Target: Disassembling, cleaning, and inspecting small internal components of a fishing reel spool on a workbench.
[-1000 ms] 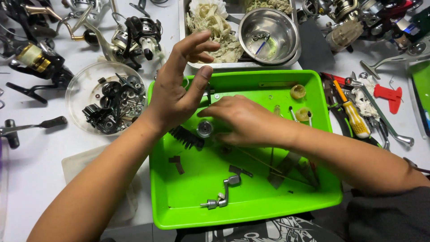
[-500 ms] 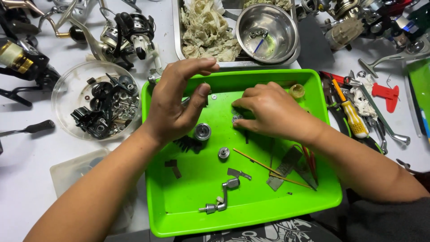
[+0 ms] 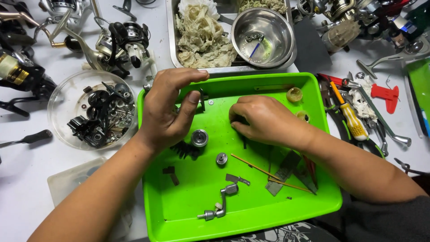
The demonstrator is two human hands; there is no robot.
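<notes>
Head view: both hands work over the far half of the green tray point(image 3: 322, 197); left hand point(image 3: 168, 110) hovers half-open and empty near the far-left corner, above a small round metal part point(image 3: 199, 138). Right hand point(image 3: 264, 118) is curled, knuckles up, at tray centre; contents hidden, cannot tell. Judged: sorting reel parts; next needs a fine pinch on the crank handle point(image 3: 219, 204) near the front edge.

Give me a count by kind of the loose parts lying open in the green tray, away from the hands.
In the green tray:
Crank handle: 1
Round metal parts, one large, one small: 2
Yellowish rings: 2
Thin wooden sticks: 2
Total: 7
Both hands, left and right, hide other parts.
</notes>
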